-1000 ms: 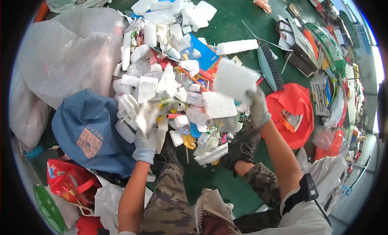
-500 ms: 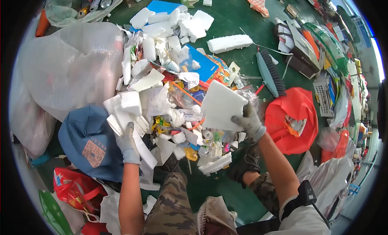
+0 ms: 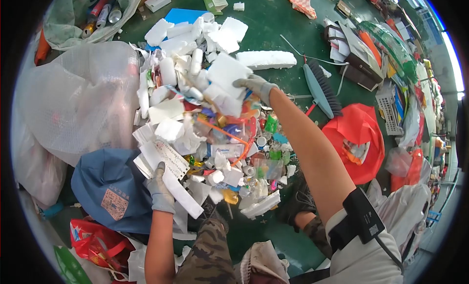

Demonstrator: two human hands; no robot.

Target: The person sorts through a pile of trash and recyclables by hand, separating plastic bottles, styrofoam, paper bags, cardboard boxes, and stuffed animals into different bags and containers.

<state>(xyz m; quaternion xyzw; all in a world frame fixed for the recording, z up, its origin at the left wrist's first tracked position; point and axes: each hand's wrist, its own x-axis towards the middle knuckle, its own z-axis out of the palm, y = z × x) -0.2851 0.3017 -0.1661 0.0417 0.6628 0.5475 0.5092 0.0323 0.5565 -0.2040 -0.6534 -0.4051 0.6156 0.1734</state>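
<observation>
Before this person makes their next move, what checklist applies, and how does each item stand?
1. Left hand holds the written paper: ok, thumb on top.
2. Right hand has a firm grip on the white slab: cannot tell, fingers at its edge, blurred.
3. Brush clear of both hands: ok.
4. Red bag open: ok, contents show.
5. Blue bag open: cannot tell, mouth not visible.
6. Pile separated by material: not ok, looks mixed.

mixed pile [image 3: 227, 150] on floor [image 3: 254, 235] — brush [image 3: 322, 88] to its right, bubble-wrap bag [image 3: 80, 98] left
</observation>
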